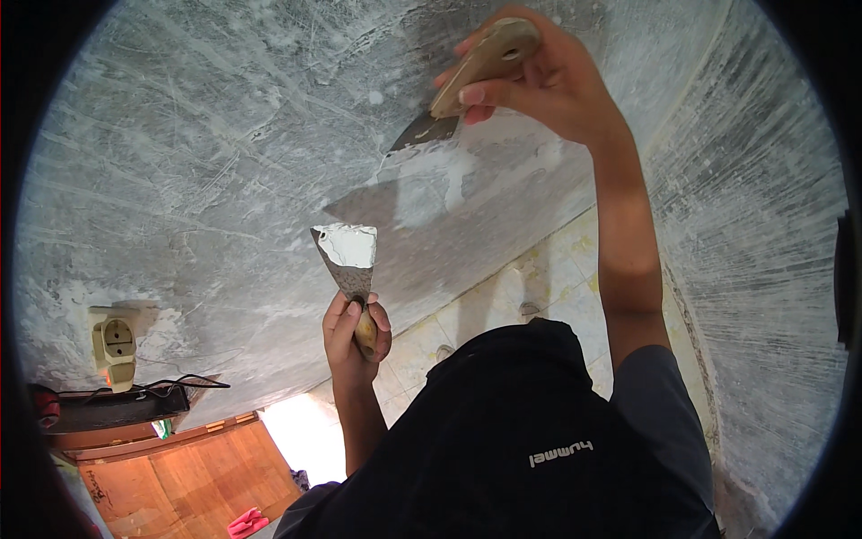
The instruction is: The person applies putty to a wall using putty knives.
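Note:
In front of me is a grey, rough wall [206, 153] with white patches and streaks. My right hand [530, 76] is raised high, its fingers closed round the pale handle of a putty knife [426, 133]. That blade's edge lies at the wall beside a smear of wet white filler [458, 175]. Lower and to the left, my left hand [356, 337] grips a second putty knife [346, 269] by its wooden handle, blade upward. A thick lump of white filler [348, 244] covers the end of its blade, which is apart from the wall.
At the lower left a cream socket [117, 337] with a plug is fixed to the wall. Below it, a dark cable [171, 384] runs over a shelf, above an orange-brown wooden surface [193, 476] with a pink cloth [247, 523]. Another grey wall [763, 225] rises at right; floor tiles [413, 364] lie below.

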A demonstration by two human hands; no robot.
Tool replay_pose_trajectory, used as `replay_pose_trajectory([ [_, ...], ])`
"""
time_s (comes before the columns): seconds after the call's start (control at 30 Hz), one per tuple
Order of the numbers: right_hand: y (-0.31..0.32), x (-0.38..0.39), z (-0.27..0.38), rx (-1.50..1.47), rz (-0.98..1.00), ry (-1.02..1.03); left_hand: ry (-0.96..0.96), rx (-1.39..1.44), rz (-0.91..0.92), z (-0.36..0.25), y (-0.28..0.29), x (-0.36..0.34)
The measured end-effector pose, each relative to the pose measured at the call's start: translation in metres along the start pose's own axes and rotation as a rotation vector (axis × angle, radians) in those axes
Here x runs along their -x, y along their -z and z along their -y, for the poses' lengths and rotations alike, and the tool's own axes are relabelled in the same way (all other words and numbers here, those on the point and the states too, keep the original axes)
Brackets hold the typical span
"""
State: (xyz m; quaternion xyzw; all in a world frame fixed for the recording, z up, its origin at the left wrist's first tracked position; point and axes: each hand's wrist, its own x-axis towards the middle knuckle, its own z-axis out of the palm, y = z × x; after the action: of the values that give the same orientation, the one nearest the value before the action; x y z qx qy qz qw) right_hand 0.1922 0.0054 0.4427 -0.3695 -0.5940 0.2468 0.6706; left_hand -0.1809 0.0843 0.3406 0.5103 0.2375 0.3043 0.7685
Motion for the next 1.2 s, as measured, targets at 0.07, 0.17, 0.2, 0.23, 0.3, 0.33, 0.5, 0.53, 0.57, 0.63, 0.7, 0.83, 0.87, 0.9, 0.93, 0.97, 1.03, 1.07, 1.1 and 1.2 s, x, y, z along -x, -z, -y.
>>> replay_pose_trajectory([
  [0.07,0.007,0.009,0.006,-0.023,-0.037,0.048,-0.004,-0.004,0.0,0.0,0.0,0.0],
  [0.17,0.01,0.014,0.002,0.052,-0.038,0.129,0.007,-0.006,-0.01,0.001,0.0,0.0],
  [0.2,0.01,0.017,-0.001,0.148,0.0,0.16,0.01,-0.005,-0.015,0.002,0.001,0.0],
  [0.23,0.006,0.017,-0.007,0.15,-0.004,0.159,0.013,-0.003,-0.018,0.003,0.001,0.0],
  [0.3,-0.008,0.012,-0.015,0.124,-0.057,0.121,0.016,-0.007,-0.02,0.003,0.0,0.0],
  [0.33,-0.001,0.012,-0.007,0.194,-0.009,0.089,0.015,-0.01,-0.025,0.003,0.0,0.0],
  [0.5,0.062,0.069,0.025,0.315,-0.376,0.253,0.018,-0.016,-0.015,0.004,0.0,-0.001],
  [0.53,0.066,0.085,0.027,0.172,-0.463,0.301,0.024,-0.009,-0.011,0.005,0.001,-0.003],
  [0.57,0.068,0.103,0.022,0.024,-0.545,0.348,0.025,-0.007,-0.011,0.006,0.002,-0.004],
  [0.63,0.075,0.145,-0.014,-0.286,-0.792,0.342,0.054,-0.018,-0.047,0.009,0.005,-0.002],
  [0.7,0.087,0.21,-0.061,-0.729,-0.762,0.323,0.066,0.008,-0.041,0.011,0.003,-0.004],
  [0.83,0.04,0.344,-0.146,-0.982,-1.309,0.227,0.107,0.021,-0.008,0.018,-0.006,-0.014],
  [0.87,0.021,0.37,-0.158,-0.996,-1.41,0.176,0.105,0.018,-0.01,0.019,-0.008,-0.016],
  [0.9,0.003,0.396,-0.166,-1.006,-1.513,0.125,0.13,0.013,0.005,0.021,-0.012,-0.018],
  [0.93,-0.013,0.424,-0.174,-1.044,-1.546,0.093,0.157,0.007,0.021,0.023,-0.016,-0.021],
  [0.97,-0.024,0.448,-0.18,-1.082,-1.579,0.061,0.158,0.0,0.022,0.026,-0.02,-0.024],
  [1.03,-0.028,0.486,-0.187,-1.068,-1.563,0.051,0.244,0.006,0.075,0.034,-0.03,-0.032],
  [1.07,-0.028,0.495,-0.189,-1.056,-1.537,0.03,0.281,0.005,0.097,0.037,-0.036,-0.036],
  [1.1,-0.027,0.485,-0.185,-1.069,-1.54,0.025,0.283,-0.005,0.089,0.041,-0.04,-0.037],
  [1.2,-0.01,0.454,-0.164,-0.992,-1.649,-0.035,0.363,-0.02,0.118,0.051,-0.054,-0.039],
])
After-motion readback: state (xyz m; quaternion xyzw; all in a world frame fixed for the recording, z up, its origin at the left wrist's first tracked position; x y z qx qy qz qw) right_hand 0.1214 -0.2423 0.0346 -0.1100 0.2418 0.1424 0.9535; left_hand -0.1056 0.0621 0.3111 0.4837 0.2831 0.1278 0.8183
